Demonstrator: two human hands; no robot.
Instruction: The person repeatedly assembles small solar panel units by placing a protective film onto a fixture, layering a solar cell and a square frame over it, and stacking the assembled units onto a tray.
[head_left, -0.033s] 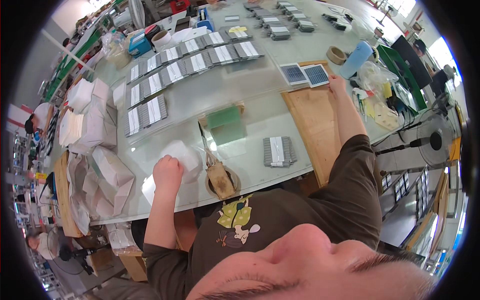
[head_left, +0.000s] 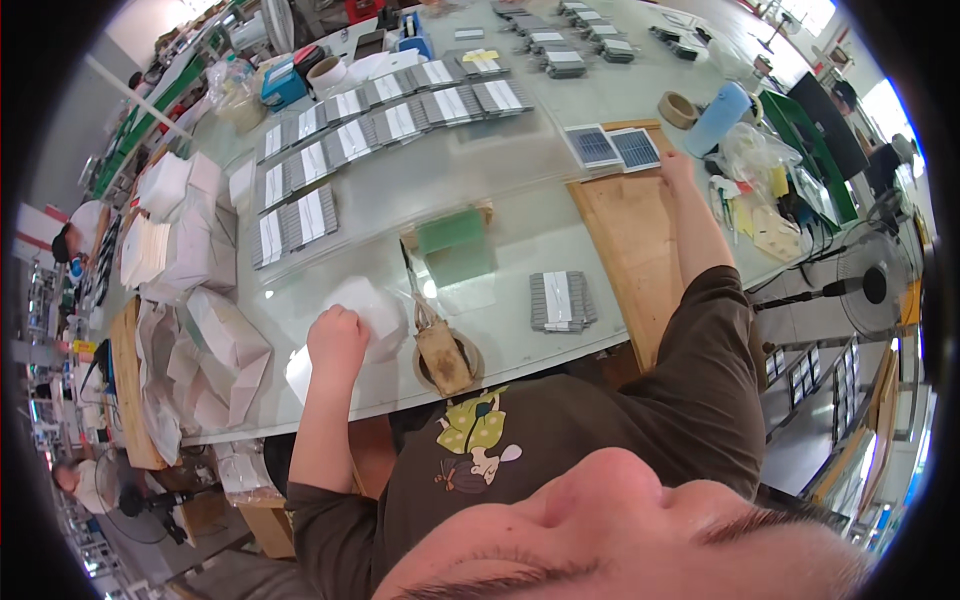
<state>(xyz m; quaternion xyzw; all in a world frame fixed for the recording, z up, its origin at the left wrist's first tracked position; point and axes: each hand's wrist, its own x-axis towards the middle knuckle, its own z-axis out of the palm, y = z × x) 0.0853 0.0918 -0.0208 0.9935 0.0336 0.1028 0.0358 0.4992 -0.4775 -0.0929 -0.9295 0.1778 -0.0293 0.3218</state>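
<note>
Left hand (head_left: 338, 343): fingers curled together by white film (head_left: 376, 308). Right hand (head_left: 677, 171): by a panel (head_left: 638, 150); whether clamped, we couldn't tell.

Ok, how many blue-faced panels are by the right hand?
2: the left panel and the right panel, side by side at the far end of the wooden board, the second nearer the right hand. More may be hidden underneath.

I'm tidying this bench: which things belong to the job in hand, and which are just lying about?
Seemingly in use:
- blue-celled panels, at the right hand
- brown board near them
- white material, beside the left hand
- grey banded bundles, possibly

Probably lying about:
- tape roll
- blue bottle
- clear plastic bag
</note>
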